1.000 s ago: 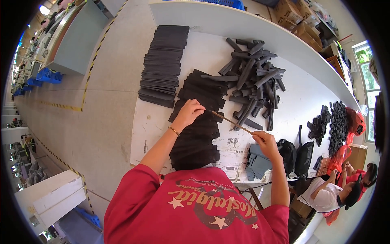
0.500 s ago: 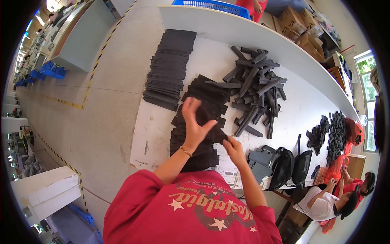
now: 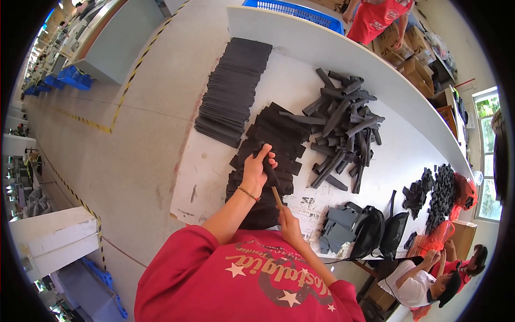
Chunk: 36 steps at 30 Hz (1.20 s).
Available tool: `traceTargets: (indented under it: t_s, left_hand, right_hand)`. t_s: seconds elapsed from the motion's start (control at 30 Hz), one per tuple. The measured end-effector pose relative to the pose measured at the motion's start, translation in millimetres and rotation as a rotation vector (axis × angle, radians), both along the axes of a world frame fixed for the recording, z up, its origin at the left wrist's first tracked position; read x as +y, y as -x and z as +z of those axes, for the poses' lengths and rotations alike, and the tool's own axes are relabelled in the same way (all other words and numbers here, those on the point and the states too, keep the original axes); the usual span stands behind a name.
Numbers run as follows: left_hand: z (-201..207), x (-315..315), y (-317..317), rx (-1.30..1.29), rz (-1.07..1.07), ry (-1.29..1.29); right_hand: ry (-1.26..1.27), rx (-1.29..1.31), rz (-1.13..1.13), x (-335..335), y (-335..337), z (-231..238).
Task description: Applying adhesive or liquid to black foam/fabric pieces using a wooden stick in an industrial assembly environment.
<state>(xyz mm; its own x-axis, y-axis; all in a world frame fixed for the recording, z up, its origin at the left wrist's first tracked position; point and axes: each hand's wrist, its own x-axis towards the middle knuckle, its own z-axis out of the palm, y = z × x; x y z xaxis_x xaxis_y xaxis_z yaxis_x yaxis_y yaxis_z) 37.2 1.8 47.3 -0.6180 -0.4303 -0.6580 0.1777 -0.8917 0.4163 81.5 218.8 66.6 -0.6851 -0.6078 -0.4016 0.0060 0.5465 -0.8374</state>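
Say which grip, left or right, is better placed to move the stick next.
Probably the right grip: it already holds the stick by its near end. The left grip is occupied, holding the black piece at the stick's far end.

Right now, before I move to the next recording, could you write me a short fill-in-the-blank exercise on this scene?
1. The left hand grips a black fabric piece, with a thin bracelet around its ____.
2. The right hand holds a slim tan stick that points toward the person's ____ hand.
3. The jumbled heap of dark grey tubes lies to the ____ of the neat row of flat black strips.
4. The slotted plastic basket beyond the white partition is ____.

Missing words: wrist; left; right; blue.
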Motion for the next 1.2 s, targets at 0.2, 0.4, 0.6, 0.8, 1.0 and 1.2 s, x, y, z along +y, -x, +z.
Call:
traceTargets:
  t_s: [0.2, 0.4, 0.6, 0.8, 1.0, 1.2]
  left_hand:
    - [-0.4, -33.1, 3.0, 0.022, -0.002, 0.123]
    - [5.1, -46.8, 31.0, 0.173, 0.18, 0.02]
    - [-26.7, 55.5, 12.0, 0.127, 0.063, -0.34]
    - [3.3, 39.6, -7.2, 0.395, -0.706, 1.206]
    - [55.3, 83.4, 12.1, 0.211, -1.094, 0.794]
    - [20.2, 113.5, -40.8, 0.205, -0.899, 0.853]
  right_hand:
    - [-0.112, -0.118, 0.127, 102.9, -22.1, 3.6]
    - [-0.064, 0.04, -0.311, 106.5, -4.9, 49.7]
    - [0.353, 0.196, -0.441, -35.4, 54.7, 16.2]
    - [0.307, 0.247, -0.207, -3.3, 79.4, 25.9]
    - [0.417, 0.551, -0.343, -3.8, 111.1, 30.8]
    - [0.376, 0.445, -1.013, -28.4, 207.5, 98.0]
